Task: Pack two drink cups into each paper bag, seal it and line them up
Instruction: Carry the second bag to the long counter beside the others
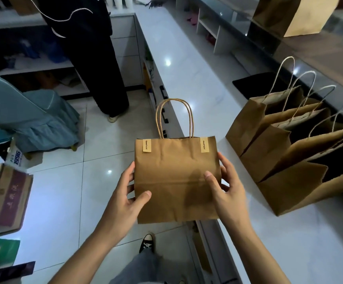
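I hold a brown paper bag (174, 177) upright in front of me, over the counter's left edge and the floor. Its top is closed with two small pale stickers, one near each upper corner, and its twisted handles stand up. My left hand (125, 193) grips the bag's left side, thumb on the front. My right hand (226, 189) grips its right side the same way. On the counter to the right stand three open brown paper bags (285, 152) in a row, mouths up. No drink cups show; the bags' contents are hidden.
The white counter (187, 64) runs from near right to far centre. A black mat (254, 83) lies on it behind the open bags. Another brown bag (297, 13) stands on the raised ledge at top right. A person in dark clothes (96, 58) stands left of the counter. Cardboard boxes (6, 197) sit on the floor.
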The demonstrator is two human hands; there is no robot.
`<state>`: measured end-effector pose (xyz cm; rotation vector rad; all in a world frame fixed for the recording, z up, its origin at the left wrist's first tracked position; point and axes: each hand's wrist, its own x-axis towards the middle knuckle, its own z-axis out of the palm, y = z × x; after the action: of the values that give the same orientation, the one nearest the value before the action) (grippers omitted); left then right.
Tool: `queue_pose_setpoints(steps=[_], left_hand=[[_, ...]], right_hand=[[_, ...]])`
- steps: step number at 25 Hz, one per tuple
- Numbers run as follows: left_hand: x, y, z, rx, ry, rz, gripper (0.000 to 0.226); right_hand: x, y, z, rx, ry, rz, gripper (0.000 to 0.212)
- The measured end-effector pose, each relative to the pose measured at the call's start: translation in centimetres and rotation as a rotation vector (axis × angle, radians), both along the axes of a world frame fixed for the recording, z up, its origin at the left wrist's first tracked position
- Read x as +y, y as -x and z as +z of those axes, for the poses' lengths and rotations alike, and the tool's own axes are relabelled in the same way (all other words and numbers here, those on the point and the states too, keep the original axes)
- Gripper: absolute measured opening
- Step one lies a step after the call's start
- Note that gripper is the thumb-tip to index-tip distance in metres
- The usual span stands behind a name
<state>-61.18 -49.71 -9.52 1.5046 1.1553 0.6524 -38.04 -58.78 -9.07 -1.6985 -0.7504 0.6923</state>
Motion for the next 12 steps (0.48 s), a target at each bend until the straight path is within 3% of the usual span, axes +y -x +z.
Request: queue_pose_setpoints(steps=[12], left_hand=[[16.4,0.7,0.7,-0.041,-0.023,-0.121,0.072]], right_hand=[[13.8,2.6,1.5,-0.005,0.01,-0.157,0.057]])
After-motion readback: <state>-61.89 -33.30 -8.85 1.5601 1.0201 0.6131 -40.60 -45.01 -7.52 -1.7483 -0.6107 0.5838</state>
